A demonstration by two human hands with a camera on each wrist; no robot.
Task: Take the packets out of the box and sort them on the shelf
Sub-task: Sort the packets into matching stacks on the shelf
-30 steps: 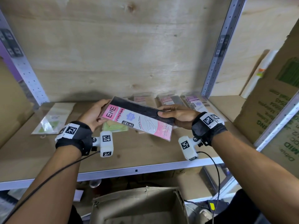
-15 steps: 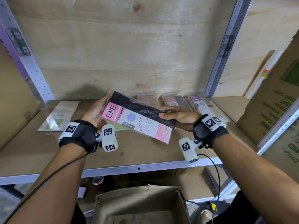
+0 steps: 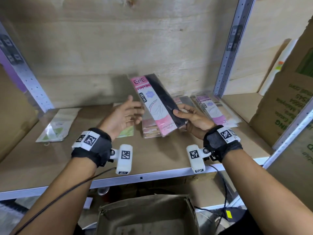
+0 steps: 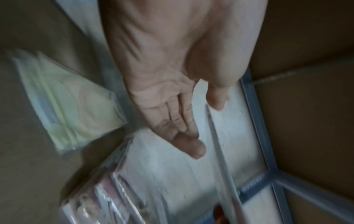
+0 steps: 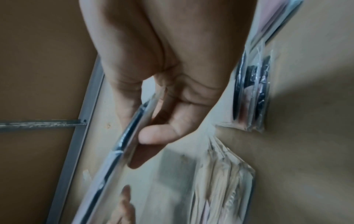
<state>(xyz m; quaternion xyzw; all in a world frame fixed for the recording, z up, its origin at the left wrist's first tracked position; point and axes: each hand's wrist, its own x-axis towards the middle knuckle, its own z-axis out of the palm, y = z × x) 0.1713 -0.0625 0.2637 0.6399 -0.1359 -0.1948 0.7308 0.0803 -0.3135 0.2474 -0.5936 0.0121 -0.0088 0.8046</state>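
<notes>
Centre of the head view: my right hand (image 3: pixel 191 116) pinches the lower end of a pink-and-black stocking packet (image 3: pixel 155 102), which stands nearly upright above the shelf (image 3: pixel 50 160). My left hand (image 3: pixel 123 114) hovers just beside it, fingers straight and spread, holding nothing.

Progress, as I judge it: partly done. Pink packets (image 3: pixel 213 109) already lie in piles at right of centre, a beige pile (image 3: pixel 150 129) sits under the raised packet, and green packets (image 3: pixel 57 128) lie at left. The raised packet is not yet placed. The box (image 3: pixel 147 216), bottom centre, shows little of its inside, so I cannot tell what remains.

The right wrist view alone shows the thumb and fingers (image 5: pixel 159 134) clamping the packet edge-on; the left wrist view confirms a bare, flat palm (image 4: pixel 162 97).
</notes>
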